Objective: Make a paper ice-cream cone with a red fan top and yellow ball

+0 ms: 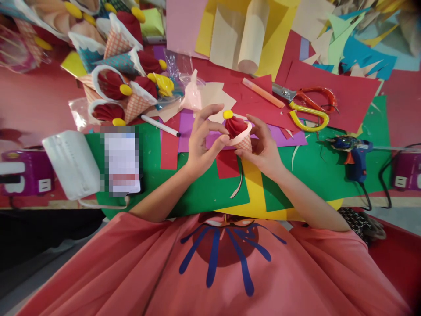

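Between my two hands is a small craft ice cream cone (243, 139), with a checked cone, a pale band round its rim, a red pleated top and a yellow ball at the tip. My left hand (205, 140) pinches the rim on the left side with thumb and fingers. On the right, my right hand (263, 149) grips the checked cone, thumb in front and fingers behind. Beneath the hands lie purple paper (286, 135) and red paper (227, 164). Just beyond my left hand stands a bag of pale pink clay (191, 94).
Several finished craft cones (126, 66) are heaped at the back left. Scissors (309, 107) and an orange marker (263, 93) lie at the back right, a glue gun (357, 158) at the right. A phone (121, 162) and a white power bank (71, 164) sit at the left.
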### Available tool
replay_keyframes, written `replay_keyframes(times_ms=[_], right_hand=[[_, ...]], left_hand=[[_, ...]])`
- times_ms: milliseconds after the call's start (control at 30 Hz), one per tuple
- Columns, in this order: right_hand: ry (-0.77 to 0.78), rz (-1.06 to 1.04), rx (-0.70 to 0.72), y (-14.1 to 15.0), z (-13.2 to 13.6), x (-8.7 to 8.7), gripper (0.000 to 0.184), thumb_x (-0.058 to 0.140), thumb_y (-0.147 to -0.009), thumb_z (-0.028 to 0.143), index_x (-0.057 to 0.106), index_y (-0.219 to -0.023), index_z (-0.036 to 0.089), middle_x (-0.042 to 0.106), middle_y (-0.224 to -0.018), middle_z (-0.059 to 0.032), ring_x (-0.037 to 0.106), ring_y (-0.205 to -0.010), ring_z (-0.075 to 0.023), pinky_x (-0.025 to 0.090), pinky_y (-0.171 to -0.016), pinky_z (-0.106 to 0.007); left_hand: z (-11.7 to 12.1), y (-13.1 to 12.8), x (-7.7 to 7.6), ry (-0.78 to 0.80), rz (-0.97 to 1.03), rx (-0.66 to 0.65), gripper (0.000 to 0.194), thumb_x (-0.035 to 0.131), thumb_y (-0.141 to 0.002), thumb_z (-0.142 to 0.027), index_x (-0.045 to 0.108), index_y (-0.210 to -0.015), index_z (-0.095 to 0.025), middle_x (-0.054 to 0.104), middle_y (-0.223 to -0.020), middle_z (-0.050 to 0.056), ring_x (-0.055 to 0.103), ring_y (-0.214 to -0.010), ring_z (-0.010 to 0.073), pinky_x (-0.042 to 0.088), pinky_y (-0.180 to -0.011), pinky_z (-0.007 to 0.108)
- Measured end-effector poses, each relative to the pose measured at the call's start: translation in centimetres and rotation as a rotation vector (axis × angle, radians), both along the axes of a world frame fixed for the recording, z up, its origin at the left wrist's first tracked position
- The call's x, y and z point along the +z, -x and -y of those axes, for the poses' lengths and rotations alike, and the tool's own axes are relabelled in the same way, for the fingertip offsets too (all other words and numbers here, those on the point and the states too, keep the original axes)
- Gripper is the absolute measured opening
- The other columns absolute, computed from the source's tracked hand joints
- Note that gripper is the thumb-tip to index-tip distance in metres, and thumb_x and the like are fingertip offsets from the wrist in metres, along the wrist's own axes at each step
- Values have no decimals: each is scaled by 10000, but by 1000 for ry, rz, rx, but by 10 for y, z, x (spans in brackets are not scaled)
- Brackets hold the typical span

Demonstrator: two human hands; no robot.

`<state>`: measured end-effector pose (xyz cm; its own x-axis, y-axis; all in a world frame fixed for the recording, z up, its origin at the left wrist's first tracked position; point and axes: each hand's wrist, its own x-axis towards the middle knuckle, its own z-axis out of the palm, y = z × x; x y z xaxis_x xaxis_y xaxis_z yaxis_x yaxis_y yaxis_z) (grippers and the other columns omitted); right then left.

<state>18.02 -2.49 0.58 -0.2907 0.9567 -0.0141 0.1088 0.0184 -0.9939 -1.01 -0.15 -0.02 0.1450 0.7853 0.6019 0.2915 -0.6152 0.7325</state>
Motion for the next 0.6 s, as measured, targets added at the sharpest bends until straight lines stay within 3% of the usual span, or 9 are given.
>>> replay_keyframes(times_ms=[100,300,600], right_hand=[[-51,39,-27,1,1,2,777,756,-778,519,363,-1424,339,534,-1339,-72,632,-1088,-233,622,-844,-404],[-162,176,-54,-1,4,4,708,717,-827,476,404,-1437,300,545,-1368,-87,604,-1117,-237,597,-897,-419],[-130,232,-62,-2,3,7,691,743,-802,438,462,-1416,287,545,-1414,-107,582,-1224,-308,571,-960,-497]], left_hand=[[1,0,1,-33,-46,11,148,572,-943,-427,626,-959,-290,584,-1344,5,582,-1257,214,507,-1081,446],[2,1,-2,-42,-149,-1,230,477,-983,-430,636,-918,-276,570,-1395,8,592,-1244,229,513,-1059,459],[5,-2,3,6,-253,17,347,433,-967,-536,663,-882,-290,569,-1417,29,562,-1295,255,474,-1102,532]])
